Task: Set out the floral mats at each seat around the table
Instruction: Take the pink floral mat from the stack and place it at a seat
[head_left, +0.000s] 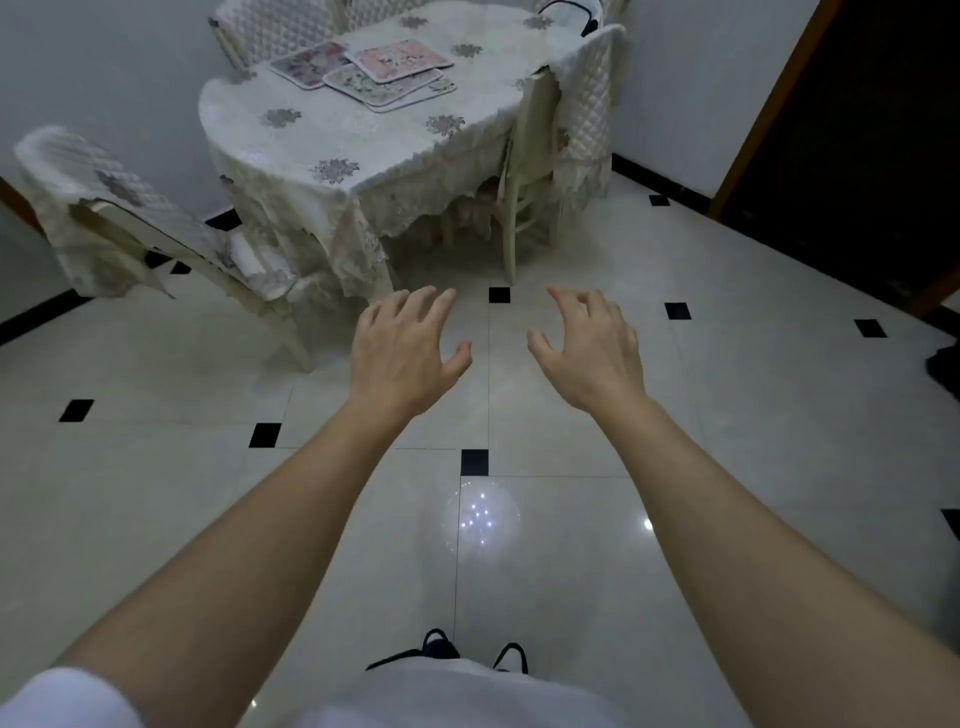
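Observation:
Several floral mats lie overlapped in a loose pile (384, 78) near the middle of the table (291, 140), which wears a cream lace cloth with grey flower motifs. The top mat (399, 61) is pink; a purplish one (309, 64) pokes out to the left. I stand on the floor well short of the table. My left hand (408, 351) and my right hand (589, 348) reach forward at waist height, palms down, fingers spread, holding nothing. Both are far from the mats.
A chair with a quilted cover (119, 208) stands at the table's near left, another (576, 119) is tucked in at the right, and more chair backs (270, 31) show behind. Pale tiled floor (675, 467) lies between me and the table. A dark doorway (872, 130) is at right.

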